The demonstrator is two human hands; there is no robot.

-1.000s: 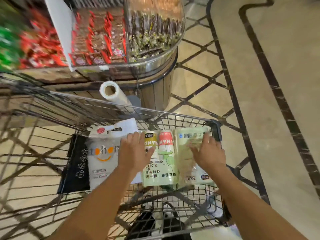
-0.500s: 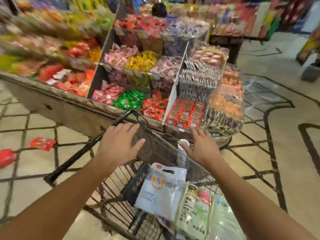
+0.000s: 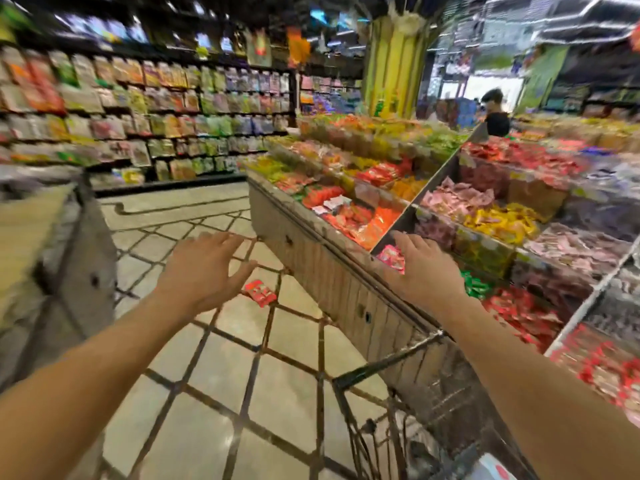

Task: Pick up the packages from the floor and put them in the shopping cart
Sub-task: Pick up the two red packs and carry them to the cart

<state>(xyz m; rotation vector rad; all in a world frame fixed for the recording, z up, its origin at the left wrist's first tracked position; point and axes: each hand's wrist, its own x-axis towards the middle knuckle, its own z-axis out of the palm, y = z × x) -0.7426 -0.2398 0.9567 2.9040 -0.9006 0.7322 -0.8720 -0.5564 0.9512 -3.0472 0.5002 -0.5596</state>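
A red package [image 3: 260, 292] lies on the tiled floor, close to the base of the candy stand. My left hand [image 3: 204, 268] hovers above the floor just left of it, fingers spread, holding nothing. My right hand [image 3: 424, 268] is stretched out over the stand's front edge, fingers apart and empty. The wire shopping cart [image 3: 391, 403] shows at the bottom right, under my right forearm, with a white package corner [image 3: 493, 469] inside it. The whole view is blurred by motion.
A long candy stand [image 3: 311, 251] with bins of wrapped sweets runs along the right. Another counter [image 3: 79, 258] stands at the left. Shelves of snack bags [image 3: 156, 109] line the back wall. A person [image 3: 495, 114] stands far behind the stand.
My view has swung up and left from the cart. Both hands lifted off the packages in the cart and now reach forward, empty. The red package on the floor has come nearer.
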